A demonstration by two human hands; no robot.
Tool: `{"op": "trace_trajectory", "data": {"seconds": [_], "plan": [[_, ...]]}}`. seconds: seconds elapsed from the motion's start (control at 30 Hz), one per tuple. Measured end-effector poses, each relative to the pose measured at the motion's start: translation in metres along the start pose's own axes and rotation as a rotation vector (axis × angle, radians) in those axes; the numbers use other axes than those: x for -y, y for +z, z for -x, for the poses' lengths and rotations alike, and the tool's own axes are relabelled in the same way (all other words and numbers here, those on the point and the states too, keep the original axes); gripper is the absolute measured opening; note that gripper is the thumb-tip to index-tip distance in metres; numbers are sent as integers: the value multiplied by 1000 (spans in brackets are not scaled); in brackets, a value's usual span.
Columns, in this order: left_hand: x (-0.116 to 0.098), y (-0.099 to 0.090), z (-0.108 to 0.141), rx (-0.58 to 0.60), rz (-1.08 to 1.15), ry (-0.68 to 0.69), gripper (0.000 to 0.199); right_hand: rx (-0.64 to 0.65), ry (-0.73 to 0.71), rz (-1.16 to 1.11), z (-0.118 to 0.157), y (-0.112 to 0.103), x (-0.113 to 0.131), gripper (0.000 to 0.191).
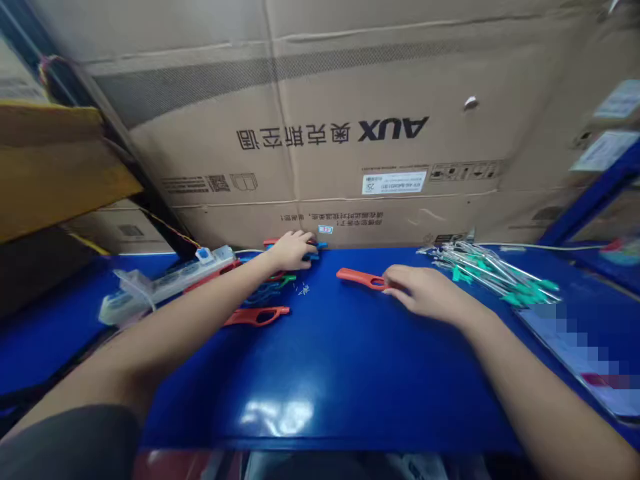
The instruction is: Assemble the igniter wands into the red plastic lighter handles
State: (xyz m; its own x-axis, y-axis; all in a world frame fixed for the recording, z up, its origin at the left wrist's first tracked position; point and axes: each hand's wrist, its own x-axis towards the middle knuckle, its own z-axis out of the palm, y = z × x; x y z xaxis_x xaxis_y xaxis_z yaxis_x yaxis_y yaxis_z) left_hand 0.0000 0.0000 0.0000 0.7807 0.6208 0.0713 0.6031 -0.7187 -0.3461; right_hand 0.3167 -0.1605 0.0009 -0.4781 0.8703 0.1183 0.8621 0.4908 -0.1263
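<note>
My right hand [423, 290] pinches the near end of a red plastic handle [355, 275], which has an oval finger hole and points left above the blue table. At the back of the table, my left hand [293, 250] has its fingers curled down over a blue plastic handle [314, 256]; the fingers hide most of it. A red piece [271, 242] shows just behind that hand. Another red handle [257, 316] with an oval hole lies nearer, below my left forearm. Blue handles [265, 293] and a green-tipped piece [287, 280] are partly covered by the forearm.
A white power strip [170, 283] lies at the left. Several metal rods with green parts [493, 270] are heaped at the right, by a flat device [580, 353]. Small pale bits [303, 289] lie mid-table [340, 373]. A large cardboard sheet [320, 87] stands behind.
</note>
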Motion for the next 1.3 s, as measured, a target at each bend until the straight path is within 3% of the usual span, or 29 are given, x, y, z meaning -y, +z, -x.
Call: {"op": "trace_trajectory", "data": {"seconds": [0.27, 0.43, 0.5, 0.6, 0.73, 0.83, 0.93, 1.07, 1.3], "plan": [[11, 3, 18, 9, 59, -80, 35, -21, -19, -4, -3, 1, -2, 15], [1, -8, 26, -94, 168, -209, 33, -42, -74, -34, -5, 4, 4, 12], [-18, -17, 30, -176, 240, -249, 34, -15, -101, -73, -4, 5, 8, 9], [-63, -28, 45, -259, 376, -242, 39, 66, -134, -156, -2, 5, 14, 9], [-125, -28, 78, -199, 550, -76, 54, 178, -166, -190, 1, 6, 23, 10], [-147, -20, 94, -182, 622, -59, 47, 212, -177, -235, 1, 8, 28, 4], [-149, -10, 96, -191, 679, -66, 37, 228, -167, -283, 0, 11, 30, 10], [-146, -3, 94, -212, 743, -74, 41, 227, -167, -335, -1, 14, 30, 19], [-147, 4, 100, -258, 851, -87, 38, 226, -136, -158, 0, 17, 36, 16]]}}
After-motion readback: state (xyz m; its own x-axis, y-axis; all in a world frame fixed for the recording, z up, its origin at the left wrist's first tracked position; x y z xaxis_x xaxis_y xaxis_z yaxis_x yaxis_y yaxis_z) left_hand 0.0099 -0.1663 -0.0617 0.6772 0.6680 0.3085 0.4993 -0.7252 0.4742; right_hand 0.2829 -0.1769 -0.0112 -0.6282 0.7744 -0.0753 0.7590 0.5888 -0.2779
